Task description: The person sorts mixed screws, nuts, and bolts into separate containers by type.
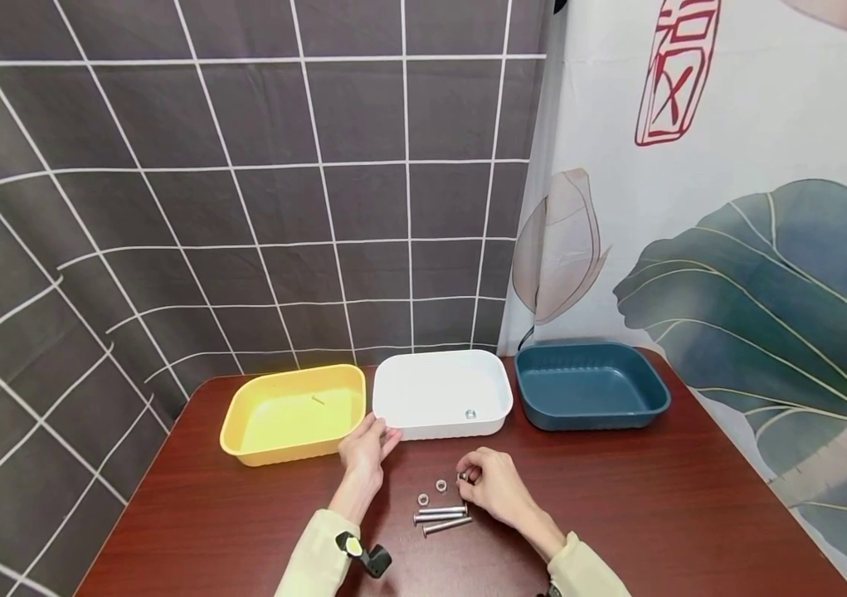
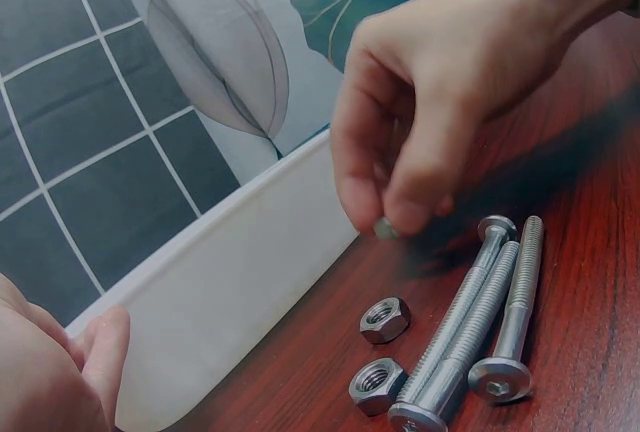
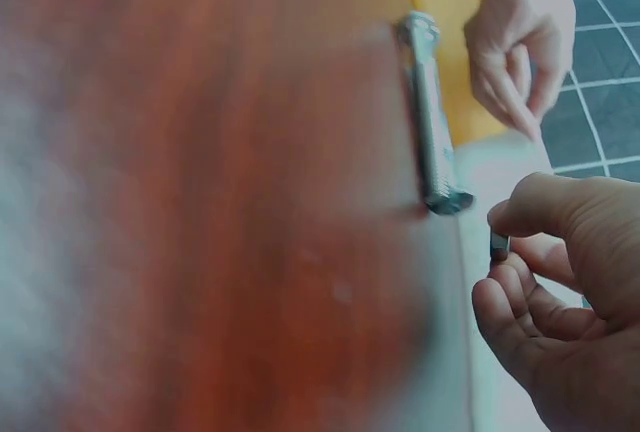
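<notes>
My right hand [image 1: 496,487] pinches a small steel hex nut [image 3: 499,245] between thumb and fingertips, just above the table in front of the white tray [image 1: 423,433]. At that tray's near left corner, my left hand [image 1: 363,452] holds the rim, with a finger along the outer wall. Between the hands, two loose nuts [image 2: 385,320] lie beside three long bolts [image 1: 447,524] with flat round heads. Another nut [image 1: 471,414] lies inside the white tray, towards its right side.
A yellow tray [image 1: 244,454] with a small bolt [image 1: 318,400] in it stands left of the white one. To the right is a dark blue tray [image 1: 595,421]. Gridded dark cloth [image 1: 259,207] and a printed curtain [image 1: 587,108] hang behind the brown table [image 1: 192,514].
</notes>
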`<action>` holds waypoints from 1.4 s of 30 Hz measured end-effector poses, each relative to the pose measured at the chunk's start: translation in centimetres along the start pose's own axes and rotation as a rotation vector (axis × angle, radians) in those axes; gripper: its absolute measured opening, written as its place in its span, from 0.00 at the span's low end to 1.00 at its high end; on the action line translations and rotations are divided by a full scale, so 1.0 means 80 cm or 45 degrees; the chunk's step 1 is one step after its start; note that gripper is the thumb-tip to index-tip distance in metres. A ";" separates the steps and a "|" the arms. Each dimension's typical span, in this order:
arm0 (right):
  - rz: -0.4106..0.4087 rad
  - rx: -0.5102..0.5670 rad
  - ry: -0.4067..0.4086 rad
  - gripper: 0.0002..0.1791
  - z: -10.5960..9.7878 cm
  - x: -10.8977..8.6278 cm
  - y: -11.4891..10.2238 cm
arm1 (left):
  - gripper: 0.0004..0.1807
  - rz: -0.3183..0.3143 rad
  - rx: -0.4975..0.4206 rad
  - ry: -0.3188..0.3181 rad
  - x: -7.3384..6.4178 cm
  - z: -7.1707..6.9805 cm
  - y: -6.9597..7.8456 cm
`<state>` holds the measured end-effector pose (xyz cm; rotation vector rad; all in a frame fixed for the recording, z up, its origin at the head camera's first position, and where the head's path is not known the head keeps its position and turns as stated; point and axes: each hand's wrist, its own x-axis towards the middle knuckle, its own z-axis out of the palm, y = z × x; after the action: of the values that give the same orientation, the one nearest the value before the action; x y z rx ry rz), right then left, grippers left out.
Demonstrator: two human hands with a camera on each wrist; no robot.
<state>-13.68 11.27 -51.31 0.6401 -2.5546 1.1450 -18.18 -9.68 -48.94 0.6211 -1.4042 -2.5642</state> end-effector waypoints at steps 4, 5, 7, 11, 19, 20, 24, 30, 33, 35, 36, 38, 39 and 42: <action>0.008 0.042 0.042 0.10 -0.012 0.009 0.000 | 0.27 -0.007 0.013 0.011 0.000 0.001 0.002; 0.007 0.047 0.053 0.10 -0.014 0.012 0.000 | 0.27 -0.009 0.015 0.013 0.000 0.001 0.003; 0.009 0.056 0.066 0.10 -0.019 0.017 0.001 | 0.27 -0.009 0.019 0.016 -0.001 0.001 0.003; 0.031 0.046 0.073 0.09 -0.026 0.026 0.002 | 0.27 -0.011 0.020 0.016 -0.001 0.001 0.003; 0.025 0.025 0.140 0.08 -0.039 0.048 0.001 | 0.27 0.000 0.009 0.005 0.002 0.000 0.001; 0.022 0.023 0.156 0.08 -0.040 0.051 0.002 | 0.27 0.002 0.010 0.003 0.002 0.000 0.001; 0.029 0.008 0.212 0.07 -0.045 0.068 0.006 | 0.26 -0.001 0.019 0.008 0.003 0.000 0.001; 0.052 -0.001 0.239 0.06 -0.044 0.088 0.016 | 0.27 -0.006 0.012 0.008 0.003 -0.001 -0.001; 0.071 -0.020 0.229 0.05 -0.041 0.094 0.022 | 0.27 0.001 0.008 0.002 0.002 -0.001 -0.002; 0.084 -0.030 0.223 0.05 -0.039 0.097 0.025 | 0.27 0.005 0.006 0.004 0.002 0.000 -0.002; 0.088 -0.037 0.223 0.04 -0.038 0.099 0.027 | 0.27 0.006 0.005 0.006 0.002 0.000 -0.002; 0.097 -0.050 0.221 0.04 -0.037 0.101 0.029 | 0.27 0.009 0.004 0.011 0.003 0.001 -0.002; 0.101 -0.053 0.221 0.04 -0.037 0.102 0.031 | 0.27 0.010 0.004 0.013 0.003 0.001 -0.002; 0.110 -0.065 0.222 0.05 -0.036 0.105 0.034 | 0.27 0.009 0.004 0.019 0.003 0.000 -0.002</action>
<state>-22.15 12.66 -47.69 0.4023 -2.4747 1.1064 -18.38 -9.65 -49.09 0.6335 -1.4035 -2.5471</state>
